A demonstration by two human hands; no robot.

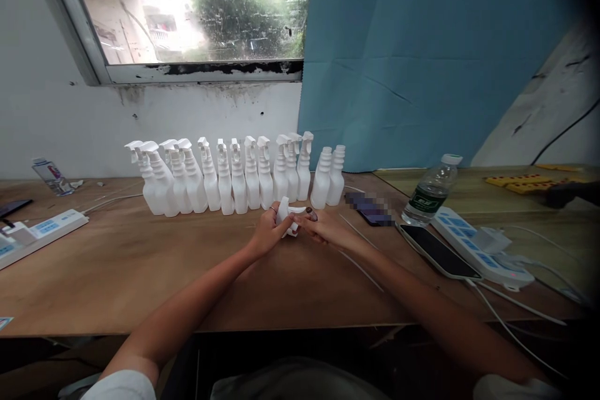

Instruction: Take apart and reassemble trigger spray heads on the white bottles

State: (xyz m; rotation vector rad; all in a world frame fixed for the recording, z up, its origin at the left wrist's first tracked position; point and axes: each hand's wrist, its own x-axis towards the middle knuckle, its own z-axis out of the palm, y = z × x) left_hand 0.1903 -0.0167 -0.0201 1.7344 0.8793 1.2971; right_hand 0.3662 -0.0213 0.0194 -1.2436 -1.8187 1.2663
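Note:
A white trigger spray head [284,207] is held between both hands just above the table, in front of the bottle row. My left hand [269,231] is closed around its left side, with the thumb across the front. My right hand [325,227] has its fingers curled against the right side near the trigger; the fingertips are partly hidden. Behind the hands stand several white spray bottles [225,184] with trigger heads on. At the row's right end, two white bottles [321,179] have bare necks. A thin white tube [360,270] lies beside my right forearm.
On the right are a water bottle [429,194], a phone [438,251], a second dark phone [368,207] and a power strip [482,250] with cables. Another power strip [51,228] and a clear container [50,176] are on the left. The wooden table [117,281] ends near my body.

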